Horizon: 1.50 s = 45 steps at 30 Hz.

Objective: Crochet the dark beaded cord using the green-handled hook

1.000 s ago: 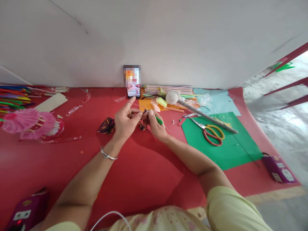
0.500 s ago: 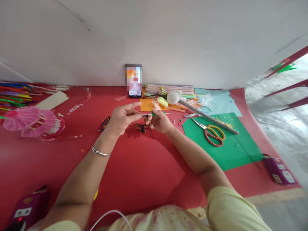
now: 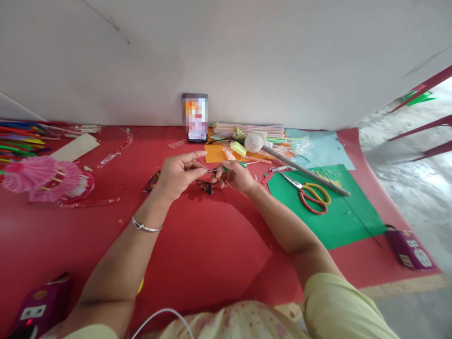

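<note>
My left hand (image 3: 180, 175) is closed in a pinch on dark multicoloured yarn, with a strand running over its raised index finger. My right hand (image 3: 237, 177) is closed around a thin crochet hook (image 3: 243, 164) with a green grip. The hook's left end meets the yarn at my left fingertips; its pale other end sticks out to the right. Below the fingers hangs or lies a tangle of black and orange yarn (image 3: 205, 187); I cannot tell which. Another yarn bundle (image 3: 153, 181) sits beside my left wrist, partly hidden. Fingers cover the exact stitch.
A phone (image 3: 195, 117) leans against the wall. To the right, scissors (image 3: 310, 195) and a cloth-headed stick (image 3: 307, 169) lie on green paper (image 3: 339, 230). A pink paper craft (image 3: 45, 179) stands left. Purple boxes (image 3: 411, 249) occupy both front corners.
The hook has tilted, its right end rising slightly and shifting right. My right hand has turned a little; my left hand stays almost in place, still pinching the yarn.
</note>
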Motion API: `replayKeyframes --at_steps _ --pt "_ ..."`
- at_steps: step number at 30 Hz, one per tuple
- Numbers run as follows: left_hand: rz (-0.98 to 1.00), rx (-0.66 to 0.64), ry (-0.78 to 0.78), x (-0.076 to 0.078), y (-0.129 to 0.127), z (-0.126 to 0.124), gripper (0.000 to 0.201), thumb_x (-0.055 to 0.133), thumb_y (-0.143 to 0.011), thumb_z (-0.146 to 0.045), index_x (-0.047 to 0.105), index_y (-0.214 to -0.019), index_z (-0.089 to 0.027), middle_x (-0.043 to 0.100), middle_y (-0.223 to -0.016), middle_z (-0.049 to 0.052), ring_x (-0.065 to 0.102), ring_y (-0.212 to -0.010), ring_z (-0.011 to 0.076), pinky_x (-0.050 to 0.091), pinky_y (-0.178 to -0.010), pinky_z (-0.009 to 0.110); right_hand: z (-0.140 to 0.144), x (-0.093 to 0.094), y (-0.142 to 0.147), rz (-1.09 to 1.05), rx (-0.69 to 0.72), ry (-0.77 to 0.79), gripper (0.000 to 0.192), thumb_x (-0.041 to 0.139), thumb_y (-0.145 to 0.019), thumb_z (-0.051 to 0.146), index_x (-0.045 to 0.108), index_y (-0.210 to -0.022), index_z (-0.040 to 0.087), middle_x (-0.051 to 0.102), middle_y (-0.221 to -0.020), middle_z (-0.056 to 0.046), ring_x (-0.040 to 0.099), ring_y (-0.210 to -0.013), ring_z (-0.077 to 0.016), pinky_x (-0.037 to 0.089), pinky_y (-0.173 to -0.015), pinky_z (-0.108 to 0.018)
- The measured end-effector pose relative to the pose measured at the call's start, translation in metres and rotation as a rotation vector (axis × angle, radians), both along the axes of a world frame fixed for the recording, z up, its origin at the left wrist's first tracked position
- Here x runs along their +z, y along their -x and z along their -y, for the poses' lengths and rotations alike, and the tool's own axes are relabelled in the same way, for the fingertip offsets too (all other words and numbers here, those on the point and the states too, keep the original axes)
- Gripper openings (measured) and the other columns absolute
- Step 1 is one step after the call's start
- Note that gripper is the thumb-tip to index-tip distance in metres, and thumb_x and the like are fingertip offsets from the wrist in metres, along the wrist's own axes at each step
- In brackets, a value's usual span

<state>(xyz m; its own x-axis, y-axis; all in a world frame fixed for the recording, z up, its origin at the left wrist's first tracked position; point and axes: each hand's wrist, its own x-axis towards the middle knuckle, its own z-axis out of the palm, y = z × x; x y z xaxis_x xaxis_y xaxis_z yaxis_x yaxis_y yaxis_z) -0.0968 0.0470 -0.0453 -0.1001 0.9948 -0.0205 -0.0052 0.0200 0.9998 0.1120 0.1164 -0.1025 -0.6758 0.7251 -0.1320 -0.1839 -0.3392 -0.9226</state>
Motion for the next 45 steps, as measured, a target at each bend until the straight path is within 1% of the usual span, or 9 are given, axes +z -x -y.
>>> replayKeyframes --at_steps 4,10,14,18,21,25,28,35,45 --pt "-0.061 0.010 -0.019 -0.003 0.001 -0.001 0.062 0.100 -0.067 -0.035 0.087 -0.125 -0.017 0.083 -0.083 0.007 0.074 -0.077 0.0202 0.063 -0.078 0.036 0.001 0.003 -0.002 0.010 -0.019 -0.076 0.052 0.072 -0.087 0.066 0.074 -0.073 0.016 0.082 -0.075 -0.010 0.064 -0.048 -0.0132 0.047 -0.044 -0.023" --pt "-0.099 0.067 -0.028 -0.009 0.003 -0.002 0.056 0.098 -0.071 -0.034 0.087 -0.124 -0.017 0.084 -0.084 0.007 0.071 -0.075 0.0184 0.061 -0.077 0.034 0.007 0.006 0.000 0.026 -0.102 -0.133 0.057 0.069 -0.091 0.071 0.079 -0.080 0.016 0.084 -0.080 -0.010 0.065 -0.048 -0.0131 0.049 -0.046 -0.025" --pt "-0.094 0.122 -0.029 -0.014 0.002 -0.004 0.057 0.098 -0.072 -0.033 0.087 -0.126 -0.018 0.083 -0.084 0.006 0.070 -0.072 0.0177 0.058 -0.073 0.032 0.015 0.014 0.004 0.082 -0.177 -0.236 0.064 0.067 -0.094 0.077 0.080 -0.082 0.016 0.083 -0.082 -0.010 0.065 -0.049 -0.0129 0.050 -0.049 -0.026" --pt "-0.121 0.191 -0.054 -0.020 0.001 -0.007 0.056 0.096 -0.073 -0.030 0.086 -0.127 -0.018 0.082 -0.082 0.004 0.068 -0.069 0.0164 0.056 -0.071 0.031 0.027 0.020 0.007 0.159 -0.283 -0.413 0.065 0.059 -0.102 0.077 0.081 -0.085 0.018 0.079 -0.077 -0.007 0.065 -0.053 -0.0134 0.051 -0.054 -0.028" --pt "-0.142 0.229 -0.070 -0.022 0.001 -0.008 0.056 0.095 -0.074 -0.032 0.086 -0.128 -0.018 0.082 -0.082 0.004 0.068 -0.069 0.0163 0.058 -0.074 0.032 0.034 0.018 0.008 0.244 -0.329 -0.640 0.060 0.051 -0.110 0.070 0.082 -0.092 0.021 0.073 -0.073 -0.004 0.064 -0.062 -0.0145 0.056 -0.069 -0.030" --pt "-0.103 0.265 -0.037 -0.016 -0.002 -0.007 0.061 0.096 -0.072 -0.032 0.085 -0.129 -0.016 0.083 -0.083 0.005 0.071 -0.072 0.0164 0.061 -0.078 0.032 0.036 0.010 0.009 0.302 -0.352 -0.862 0.044 0.059 -0.109 0.060 0.080 -0.096 0.024 0.077 -0.093 -0.010 0.070 -0.085 -0.0208 0.057 -0.086 -0.036" --pt "-0.030 0.281 -0.004 -0.010 -0.006 -0.006 0.064 0.097 -0.067 -0.030 0.084 -0.128 -0.014 0.083 -0.082 0.005 0.071 -0.073 0.0164 0.062 -0.078 0.032 0.034 0.003 0.009 0.351 -0.356 -0.948 0.035 0.063 -0.108 0.054 0.077 -0.096 0.024 0.079 -0.102 -0.013 0.072 -0.092 -0.0242 0.056 -0.085 -0.038" --pt "0.121 0.232 0.016 -0.006 -0.014 -0.005 0.075 0.099 -0.061 -0.027 0.081 -0.133 -0.013 0.086 -0.093 0.010 0.078 -0.084 0.0210 0.064 -0.075 0.032 0.033 -0.004 0.010 0.408 -0.391 -1.158 0.030 0.056 -0.112 0.043 0.076 -0.102 0.024 0.080 -0.104 -0.015 0.076 -0.096 -0.0251 0.057 -0.081 -0.036" --pt "0.136 0.232 0.033 -0.001 -0.016 -0.005 0.072 0.095 -0.059 -0.023 0.083 -0.130 -0.013 0.084 -0.082 0.007 0.065 -0.064 0.0126 0.052 -0.058 0.024 0.033 -0.009 0.008 0.533 -0.475 -1.493 0.027 0.050 -0.118 0.034 0.071 -0.113 0.018 0.082 -0.103 -0.013 0.080 -0.094 -0.0192 0.059 -0.075 -0.028"
